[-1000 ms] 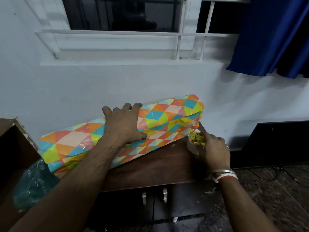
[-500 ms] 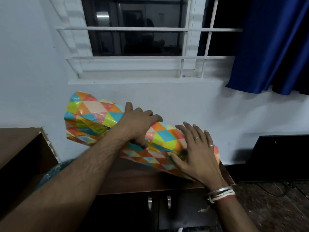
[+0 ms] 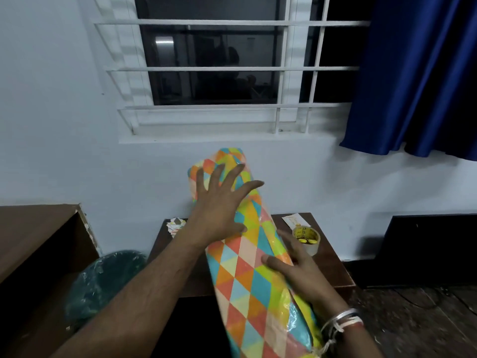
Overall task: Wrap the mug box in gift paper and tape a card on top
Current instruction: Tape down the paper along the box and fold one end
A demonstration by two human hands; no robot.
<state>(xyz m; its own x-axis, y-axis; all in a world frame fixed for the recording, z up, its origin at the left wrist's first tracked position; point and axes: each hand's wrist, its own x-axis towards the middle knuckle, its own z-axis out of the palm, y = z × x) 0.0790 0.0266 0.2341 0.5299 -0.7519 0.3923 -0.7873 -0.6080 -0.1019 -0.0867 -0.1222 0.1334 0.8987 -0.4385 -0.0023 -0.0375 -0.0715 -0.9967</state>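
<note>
Left of the table point(image 3: 333, 270) stands a brown wooden shelf unit point(image 3: 38, 241), with a green plastic bag point(image 3: 111, 275) bunched between it and the table. On the table's back left corner you've got a small heap of paper scraps point(image 3: 176, 224).

Now your left hand point(image 3: 219, 208): it's above the table's left half, fingers spread wide and straight, palm flat against the upper stretch of the gift paper roll point(image 3: 247, 275). No curl, no grip, just pressing.

And the roll itself is a long tube in bright triangles. Its long axis runs from close to you, out past the table's front edge, up and away across the table's middle toward the wall. The far end points up at the window point(image 3: 219, 65) above the table and leans a little left; the near end runs off the bottom of the view. Whether it touches the tabletop can't be told from here.

Your right hand point(image 3: 296, 270) lies on the roll's right flank over the table's right half, thumb on the patterned face, fingers fairly straight along the edge and a bit blurred. Just beyond those fingers, on the table's back right, sits the tape roll point(image 3: 305, 237), with the card point(image 3: 291, 219) just behind it by the wall.

Above and right of the table hangs a blue curtain point(image 3: 413, 73); right of the table there's a black panel point(image 3: 433, 249).
</note>
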